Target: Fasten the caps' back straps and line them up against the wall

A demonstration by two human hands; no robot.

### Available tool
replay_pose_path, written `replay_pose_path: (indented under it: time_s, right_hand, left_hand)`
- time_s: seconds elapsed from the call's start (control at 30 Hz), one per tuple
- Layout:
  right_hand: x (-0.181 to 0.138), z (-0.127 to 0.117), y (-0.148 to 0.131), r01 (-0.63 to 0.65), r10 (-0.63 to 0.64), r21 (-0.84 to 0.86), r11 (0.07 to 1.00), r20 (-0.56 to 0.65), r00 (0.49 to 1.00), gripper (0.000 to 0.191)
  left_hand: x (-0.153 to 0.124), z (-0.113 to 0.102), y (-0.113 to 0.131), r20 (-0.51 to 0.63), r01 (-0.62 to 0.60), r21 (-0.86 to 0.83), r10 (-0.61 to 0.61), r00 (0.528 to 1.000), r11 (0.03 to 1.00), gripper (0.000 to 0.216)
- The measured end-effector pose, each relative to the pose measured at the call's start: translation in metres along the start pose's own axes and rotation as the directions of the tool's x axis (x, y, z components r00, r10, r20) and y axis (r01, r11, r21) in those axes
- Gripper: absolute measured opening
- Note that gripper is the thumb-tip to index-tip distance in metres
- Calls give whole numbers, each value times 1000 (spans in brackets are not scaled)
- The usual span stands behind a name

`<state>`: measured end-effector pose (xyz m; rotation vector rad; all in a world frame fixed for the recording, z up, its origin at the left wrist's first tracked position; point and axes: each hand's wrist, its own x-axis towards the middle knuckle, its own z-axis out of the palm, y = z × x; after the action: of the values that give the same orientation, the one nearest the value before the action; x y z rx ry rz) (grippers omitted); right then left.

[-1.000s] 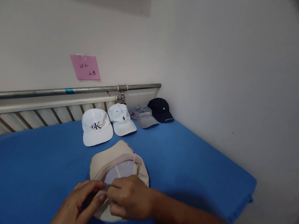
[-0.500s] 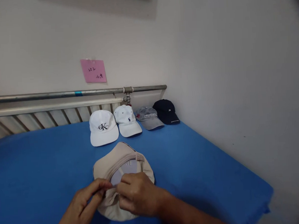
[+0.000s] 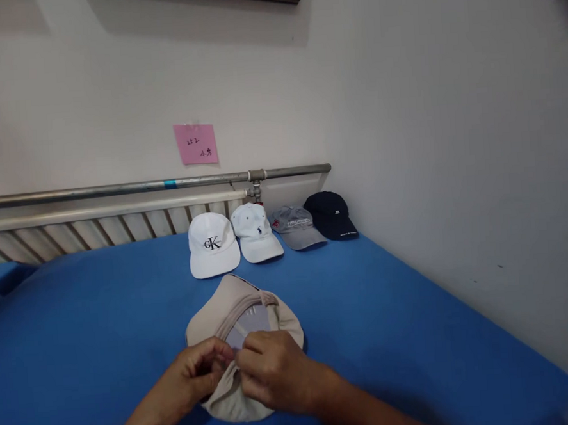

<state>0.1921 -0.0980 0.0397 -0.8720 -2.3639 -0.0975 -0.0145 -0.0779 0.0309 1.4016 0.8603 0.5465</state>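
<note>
A beige baseball cap point(image 3: 285, 315) lies with its inside facing up on the blue surface point(image 3: 127, 324), its brim toward the far left. My left hand point(image 3: 197, 371) pinches the cap's near edge with closed fingers. Close beside it, my right hand point(image 3: 274, 370) is closed on the same edge, knuckles up. The fingertips of both hands meet over the cap's opening, and the exact bit they grip is hidden. Pale lining shows inside the crown.
Beyond stand a white cap with black letters point(image 3: 213, 242), a white cap with a small emblem point(image 3: 256, 233), a grey cap point(image 3: 297, 226) and a black cap point(image 3: 331, 215). Behind them are a radiator point(image 3: 121, 229), a metal pipe point(image 3: 95, 192) and a pink note point(image 3: 196, 144) on the wall.
The whole view has shifted, so everything sits further right in it. My left fingers have curled in more at the cap's edge; my right hand stays closed on it.
</note>
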Motion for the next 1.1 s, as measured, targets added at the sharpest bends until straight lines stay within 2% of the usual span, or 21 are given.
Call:
replay_pose_path:
  time_s: [0.13, 0.2, 0.37, 0.47, 0.57, 0.67, 0.73, 0.87, 1.1]
  right_hand:
    - [-1, 0, 1, -31, 30, 20, 999, 45, 999, 8]
    - [0, -2, 1, -42, 40, 41, 998, 57, 998, 8]
    - [4, -9, -1, -64, 60, 76, 995, 64, 996, 10]
    - [4, -11, 1, -55, 50, 67, 996, 72, 996, 8]
    - [3, -9, 3, -49, 46, 39, 998, 59, 997, 6]
    - [1, -6, 3, -30, 30, 21, 999, 34, 999, 4]
    - [1, -5, 3, -17, 17, -8, 1000, 18, 1000, 4]
    - [1, -6, 1, 28, -28, -51, 998, -4, 1000, 8]
    - [-2, -3, 4, 95, -94, -5, 996, 14, 995, 8]
  left_hand:
    - [3, 5, 3, -7, -76, 277, 81, 997, 958, 12]
    - [3, 5, 7, 6, -79, 349, 82, 997, 934, 10]
    - [0, -1, 18, 148, -133, 392, 80, 986, 910, 27]
    - [-6, -5, 24, 150, -86, 373, 32, 988, 924, 31]
    - [-8, -5, 23, 56, 5, 284, -22, 998, 959, 32]
    - [-7, -2, 19, -49, 68, 88, -64, 997, 994, 34]
    - [-4, 2, 16, -24, 73, -47, -74, 997, 996, 35]
    - [-1, 7, 13, 110, 84, -269, -56, 992, 960, 33]
    - [1, 3, -1, 35, 86, -458, -78, 996, 885, 21]
